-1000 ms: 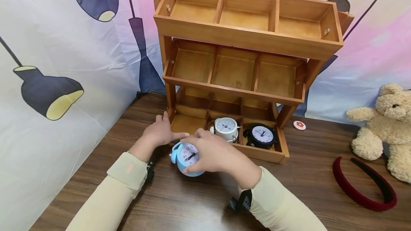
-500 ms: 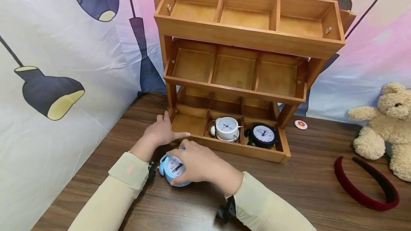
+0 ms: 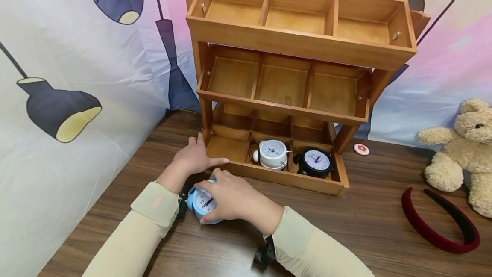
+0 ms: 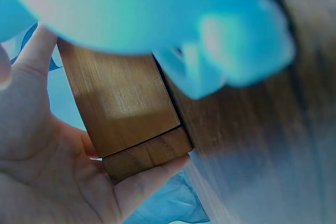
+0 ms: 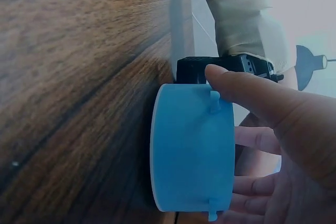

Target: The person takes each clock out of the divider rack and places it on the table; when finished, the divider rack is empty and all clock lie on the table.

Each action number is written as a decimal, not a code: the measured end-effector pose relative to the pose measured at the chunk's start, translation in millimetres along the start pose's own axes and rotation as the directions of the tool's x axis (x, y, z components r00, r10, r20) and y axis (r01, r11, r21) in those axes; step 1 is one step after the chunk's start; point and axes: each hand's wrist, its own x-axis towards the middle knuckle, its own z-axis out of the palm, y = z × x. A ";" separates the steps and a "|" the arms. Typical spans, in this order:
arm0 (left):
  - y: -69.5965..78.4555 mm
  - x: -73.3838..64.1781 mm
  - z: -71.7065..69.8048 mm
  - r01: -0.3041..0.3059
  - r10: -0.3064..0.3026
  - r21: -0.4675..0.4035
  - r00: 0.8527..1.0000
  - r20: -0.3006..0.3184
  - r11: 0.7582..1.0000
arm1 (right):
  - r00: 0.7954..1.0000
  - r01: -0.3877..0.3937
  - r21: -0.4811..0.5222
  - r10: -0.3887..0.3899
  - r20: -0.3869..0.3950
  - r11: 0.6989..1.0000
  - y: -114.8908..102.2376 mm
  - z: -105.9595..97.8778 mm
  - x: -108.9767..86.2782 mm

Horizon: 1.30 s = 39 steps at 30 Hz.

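Note:
My left hand (image 3: pixel 190 157) rests at the front left corner of a wooden three-tier rack (image 3: pixel 300 184), its thumb laid along the bottom tray's front rim. In the left wrist view its fingers lie straight against the tray's wood. In front of that tray, my right hand (image 3: pixel 235 198) grips a light blue alarm clock (image 3: pixel 204 201) between thumb and fingers, close over the table. The clock's bells point left, and its dial is partly covered by the hand. Seen from the right wrist, the blue casing (image 5: pixel 191 150) shows with two small feet.
A white alarm clock (image 3: pixel 273 154) sits in the bottom tray's middle compartment, a black one (image 3: pixel 317 161) in the right. Further right are a round flower badge (image 3: pixel 361 149), a dark red headband (image 3: pixel 430 232) and a teddy bear (image 3: pixel 470 148). A printed cloth (image 3: pixel 115 63) hangs behind.
My right hand has carried the blue clock left and toward me, away from the bottom tray's front, moving only slightly in the last half second. My left hand has stayed at the corner.

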 end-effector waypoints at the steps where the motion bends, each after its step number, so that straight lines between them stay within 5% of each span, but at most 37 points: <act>1: 0.1 0.0 -0.1 -0.001 0.001 0.002 1.000 0.001 1.000 | 1.000 0.000 -0.001 0.000 -0.002 1.000 0.0 0.0 -0.3; 16: -1.4 2.1 0.4 0.009 -0.008 -0.007 1.000 0.019 1.000 | 1.000 0.012 0.004 -0.012 -0.009 1.000 4.6 0.9 -3.5; 23: -0.1 0.3 -2.1 -0.004 0.004 0.004 1.000 0.018 1.000 | 0.992 -0.007 0.060 0.014 -0.124 0.998 27.3 -9.2 -9.1; 31: -0.2 1.3 -2.9 0.001 -0.001 0.023 1.000 0.019 1.000 | 0.912 -0.206 0.100 0.228 -0.340 0.973 83.8 -25.0 -9.9; 36: -0.3 1.4 -0.9 0.007 -0.007 0.016 1.000 0.023 1.000 | 0.842 -0.404 0.079 0.405 -0.357 0.911 118.9 -24.4 -9.6; 39: -0.4 1.3 -1.0 0.005 -0.005 0.019 1.000 0.018 1.000 | 0.822 -0.458 0.089 0.459 -0.337 0.885 129.2 -23.9 -10.8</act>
